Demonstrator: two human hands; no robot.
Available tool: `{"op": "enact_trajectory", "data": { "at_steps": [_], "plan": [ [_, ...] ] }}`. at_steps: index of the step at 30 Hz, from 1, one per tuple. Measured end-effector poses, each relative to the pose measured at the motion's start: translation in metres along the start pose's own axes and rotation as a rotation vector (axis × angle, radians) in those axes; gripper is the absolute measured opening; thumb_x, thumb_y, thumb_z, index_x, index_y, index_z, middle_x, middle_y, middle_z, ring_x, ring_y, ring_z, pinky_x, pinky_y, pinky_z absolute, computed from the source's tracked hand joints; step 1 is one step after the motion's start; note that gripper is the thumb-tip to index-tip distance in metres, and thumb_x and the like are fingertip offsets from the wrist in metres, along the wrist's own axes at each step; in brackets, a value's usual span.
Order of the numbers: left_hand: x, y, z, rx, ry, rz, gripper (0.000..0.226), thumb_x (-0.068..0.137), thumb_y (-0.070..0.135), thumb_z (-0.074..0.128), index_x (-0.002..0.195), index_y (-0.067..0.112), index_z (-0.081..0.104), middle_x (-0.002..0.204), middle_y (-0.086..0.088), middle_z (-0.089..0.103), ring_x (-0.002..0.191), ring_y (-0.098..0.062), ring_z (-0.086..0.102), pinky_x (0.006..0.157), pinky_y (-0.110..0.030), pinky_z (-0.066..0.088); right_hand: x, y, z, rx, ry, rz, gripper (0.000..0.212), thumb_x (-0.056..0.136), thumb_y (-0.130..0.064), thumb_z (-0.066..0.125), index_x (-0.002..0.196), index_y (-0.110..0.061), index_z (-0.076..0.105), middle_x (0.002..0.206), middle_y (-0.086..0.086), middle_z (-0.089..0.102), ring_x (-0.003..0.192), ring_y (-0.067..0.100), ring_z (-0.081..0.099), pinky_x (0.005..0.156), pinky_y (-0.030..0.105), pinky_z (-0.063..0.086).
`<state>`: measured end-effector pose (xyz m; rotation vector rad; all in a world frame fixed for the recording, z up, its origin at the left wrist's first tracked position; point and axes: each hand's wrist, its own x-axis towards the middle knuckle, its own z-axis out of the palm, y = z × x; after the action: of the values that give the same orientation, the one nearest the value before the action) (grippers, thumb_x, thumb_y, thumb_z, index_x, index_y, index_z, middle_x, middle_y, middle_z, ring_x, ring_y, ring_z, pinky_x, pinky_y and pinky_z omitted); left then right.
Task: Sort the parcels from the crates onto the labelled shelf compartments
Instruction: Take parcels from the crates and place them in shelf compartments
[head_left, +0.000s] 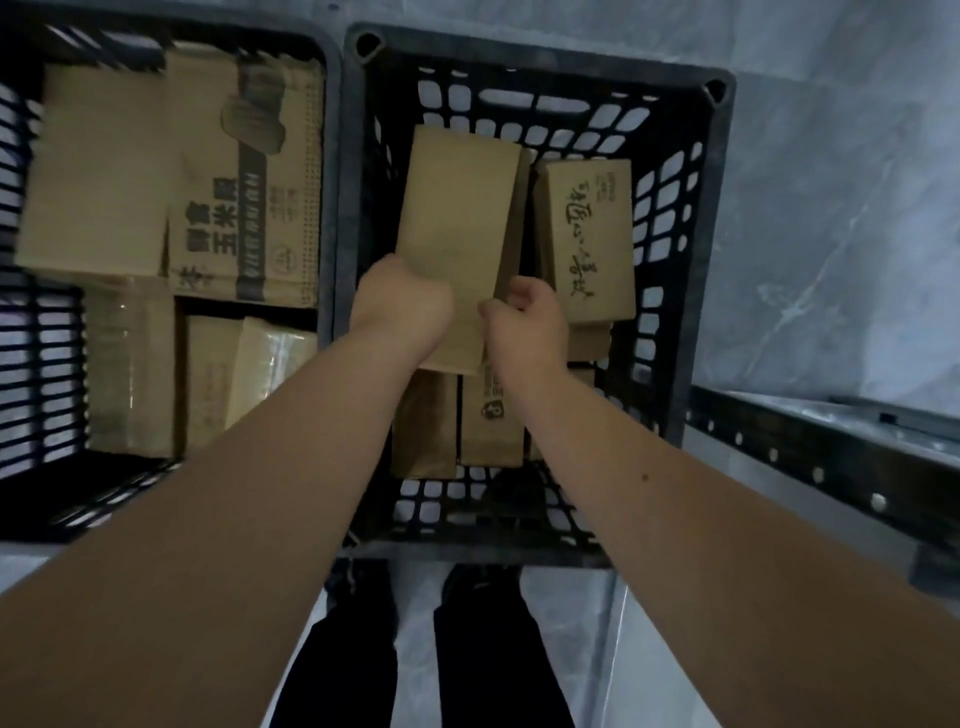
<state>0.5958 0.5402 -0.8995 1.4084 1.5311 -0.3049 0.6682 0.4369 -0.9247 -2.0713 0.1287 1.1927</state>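
In the right crate (545, 60), at its centre, a long plain parcel (457, 218) of stiff brown corrugated card lies tilted across other boxes, its near end held by both hands: the left grip (402, 304) curls round the 9 o'clock edge, the right grip (530, 317) pinches the 3 o'clock edge. It looks rigid, matt, square-cornered and probably light, so the two long edges suit a hold, though smooth card may slip. At 3 o'clock stands a hand-lettered box (592, 234); at 9 o'clock a second crate (62, 499) of black latticed plastic holds printed cartons (249, 208).
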Motion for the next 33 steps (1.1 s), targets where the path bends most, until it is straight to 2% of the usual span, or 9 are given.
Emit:
{"op": "enact_trajectory", "data": {
  "at_steps": [3,8,13,16,18,22,26,30,33],
  "plan": [
    [0.007,0.001,0.008,-0.018,0.046,-0.006,0.028,0.096,0.019,0.056,0.122,0.011,0.062,0.120,-0.009,0.065,0.106,-0.027,0.062,0.083,-0.033,0.053,0.015,0.002,0.012,0.040,-0.003,-0.023,0.059,0.095,-0.024,0.070,0.151,-0.019,0.049,0.139,0.000,0.062,0.121,0.018,0.061,0.108,0.043,0.051],
    [-0.001,0.005,0.009,-0.034,0.019,-0.042,0.057,0.077,0.031,0.053,0.131,0.015,0.060,0.128,-0.012,0.060,0.107,-0.031,0.062,0.090,-0.044,0.057,0.023,-0.002,0.010,0.094,0.022,-0.045,0.060,0.094,-0.023,0.071,0.150,-0.026,0.050,0.119,-0.009,0.064,0.116,0.018,0.062,0.105,0.043,0.053],
    [-0.024,0.005,-0.003,-0.093,-0.010,-0.008,0.021,0.093,0.024,0.055,0.107,0.022,0.070,0.106,-0.002,0.070,0.097,-0.026,0.066,0.087,-0.041,0.060,-0.002,-0.011,-0.004,0.121,-0.007,0.012,0.046,0.086,-0.036,0.069,0.131,-0.038,0.062,0.119,-0.005,0.067,0.107,0.019,0.065,0.098,0.046,0.056],
    [-0.053,0.007,-0.017,-0.211,-0.014,-0.021,0.024,0.100,0.034,0.060,0.121,0.029,0.070,0.110,0.004,0.071,0.102,-0.021,0.068,0.095,-0.043,0.059,-0.025,-0.022,-0.023,0.238,-0.022,0.076,0.029,0.097,-0.034,0.068,0.125,-0.033,0.063,0.114,-0.007,0.069,0.105,0.016,0.066,0.093,0.041,0.059],
    [-0.073,0.010,-0.033,-0.260,0.033,-0.021,0.028,0.100,0.041,0.062,0.121,0.026,0.074,0.109,0.005,0.072,0.101,-0.019,0.068,0.099,-0.040,0.056,-0.047,-0.033,-0.033,0.293,-0.018,0.108,0.034,0.100,-0.040,0.064,0.131,-0.028,0.060,0.119,-0.005,0.067,0.106,0.014,0.064,0.091,0.038,0.057],
    [-0.122,0.033,-0.072,-0.407,0.054,-0.070,0.022,0.104,0.036,0.062,0.084,0.029,0.069,0.095,0.000,0.073,0.099,-0.023,0.071,0.097,-0.041,0.059,-0.099,-0.070,-0.059,0.471,-0.016,0.176,0.054,0.098,-0.064,0.051,0.138,-0.028,0.057,0.133,-0.002,0.063,0.121,0.021,0.059,0.107,0.046,0.048],
    [-0.188,0.067,-0.125,-0.479,0.017,-0.039,0.023,0.105,0.036,0.060,0.094,0.020,0.073,0.104,-0.009,0.077,0.095,-0.025,0.075,0.094,-0.044,0.061,-0.167,-0.115,-0.082,0.579,-0.001,0.160,0.059,0.094,-0.073,0.045,0.134,-0.035,0.064,0.131,-0.004,0.068,0.121,0.021,0.063,0.110,0.052,0.048],
    [-0.261,0.099,-0.179,-0.471,0.033,0.120,0.028,0.099,0.044,0.065,0.082,0.027,0.079,0.095,-0.002,0.080,0.097,-0.028,0.075,0.096,-0.055,0.060,-0.245,-0.166,-0.109,0.588,-0.044,0.013,0.039,0.105,-0.049,0.053,0.124,-0.019,0.070,0.115,0.000,0.074,0.106,0.019,0.068,0.094,0.038,0.056],
    [-0.315,0.124,-0.216,-0.479,0.012,0.226,0.027,0.095,0.054,0.062,0.101,0.036,0.081,0.099,0.001,0.081,0.100,-0.026,0.076,0.096,-0.053,0.060,-0.302,-0.200,-0.134,0.589,-0.073,-0.099,0.024,0.108,-0.032,0.053,0.110,-0.018,0.073,0.106,0.004,0.072,0.095,0.019,0.067,0.077,0.036,0.055]
  ]
}}
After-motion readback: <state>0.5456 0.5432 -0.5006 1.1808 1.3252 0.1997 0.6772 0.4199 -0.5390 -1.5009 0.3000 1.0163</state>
